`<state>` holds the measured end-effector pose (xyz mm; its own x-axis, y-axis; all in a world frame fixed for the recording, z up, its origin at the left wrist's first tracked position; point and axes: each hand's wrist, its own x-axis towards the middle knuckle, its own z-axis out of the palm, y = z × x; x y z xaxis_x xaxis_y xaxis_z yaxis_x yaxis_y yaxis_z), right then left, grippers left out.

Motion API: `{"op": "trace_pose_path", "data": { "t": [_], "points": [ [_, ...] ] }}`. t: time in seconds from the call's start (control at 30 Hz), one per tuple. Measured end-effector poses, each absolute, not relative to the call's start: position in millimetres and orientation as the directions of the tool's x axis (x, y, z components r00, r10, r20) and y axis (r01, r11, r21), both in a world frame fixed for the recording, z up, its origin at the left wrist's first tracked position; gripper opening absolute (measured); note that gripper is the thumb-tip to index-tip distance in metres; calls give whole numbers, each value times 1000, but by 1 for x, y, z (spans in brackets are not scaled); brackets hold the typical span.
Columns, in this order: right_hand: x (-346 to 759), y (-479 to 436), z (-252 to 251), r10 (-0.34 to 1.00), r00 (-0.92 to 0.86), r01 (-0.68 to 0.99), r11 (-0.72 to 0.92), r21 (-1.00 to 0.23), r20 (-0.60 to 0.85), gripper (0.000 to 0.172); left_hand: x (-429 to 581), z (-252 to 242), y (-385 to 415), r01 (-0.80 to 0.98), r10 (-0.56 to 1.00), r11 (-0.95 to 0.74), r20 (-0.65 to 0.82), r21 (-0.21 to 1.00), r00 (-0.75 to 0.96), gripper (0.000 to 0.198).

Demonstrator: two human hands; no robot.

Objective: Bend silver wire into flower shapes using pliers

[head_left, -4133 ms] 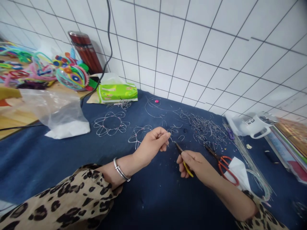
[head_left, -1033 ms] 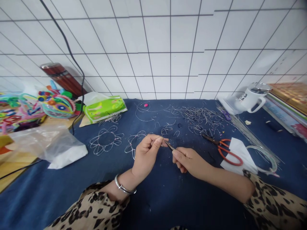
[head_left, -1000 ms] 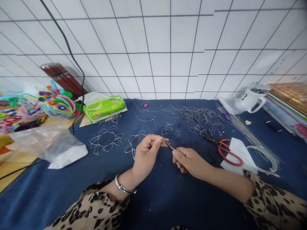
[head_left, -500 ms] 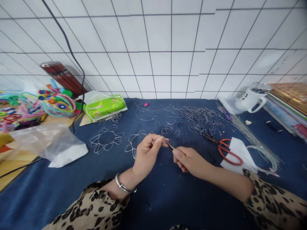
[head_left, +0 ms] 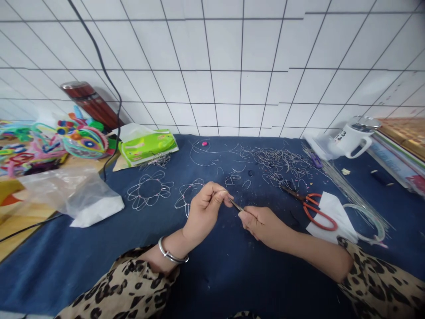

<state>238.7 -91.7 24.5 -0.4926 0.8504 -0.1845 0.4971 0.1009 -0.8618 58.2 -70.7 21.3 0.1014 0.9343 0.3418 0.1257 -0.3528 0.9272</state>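
My left hand (head_left: 206, 210), with a silver bangle at the wrist, pinches a thin wire between thumb and fingertips; most of it is hidden. My right hand (head_left: 262, 223) is closed around needle-nose pliers (head_left: 236, 205), whose dark tapered jaws point up-left and meet the left fingertips. The pliers' handles are hidden in the palm. Partly behind my left hand lies a flower-shaped wire ring (head_left: 181, 199) with looped petals. Another wire flower (head_left: 141, 201) lies farther left on the dark blue cloth (head_left: 212, 274).
Tangled wire scraps (head_left: 279, 160) lie at the back. Red-handled scissors (head_left: 320, 217) rest on white paper (head_left: 345, 223) beside straight wires (head_left: 361, 199). A white mug (head_left: 352, 139) stands back right. Left are a green tissue pack (head_left: 149, 145), a plastic bag (head_left: 79, 195) and a red flask (head_left: 91, 104).
The view has shifted slightly, so the table things sit a little to the right. My right hand has turned slightly around the pliers; their tips stay at my left fingertips.
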Motion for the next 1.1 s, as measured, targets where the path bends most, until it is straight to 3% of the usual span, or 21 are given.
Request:
{"op": "trace_pose_path", "data": {
  "t": [0.37, 0.87, 1.1],
  "points": [
    [240, -91, 25, 839, -523, 583, 222, -781, -152, 40, 51, 21, -68, 183, 912, -394, 358, 901, 202, 17],
    [246, -86, 32, 810, -559, 719, 367, -591, -176, 38, 48, 21, -64, 91, 919, -309, 273, 947, 284, 20],
    [255, -78, 42, 766, -613, 754, 496, -431, -191, 39, 51, 17, -65, 166, 894, -388, 326, 907, 308, 21]
  ]
}}
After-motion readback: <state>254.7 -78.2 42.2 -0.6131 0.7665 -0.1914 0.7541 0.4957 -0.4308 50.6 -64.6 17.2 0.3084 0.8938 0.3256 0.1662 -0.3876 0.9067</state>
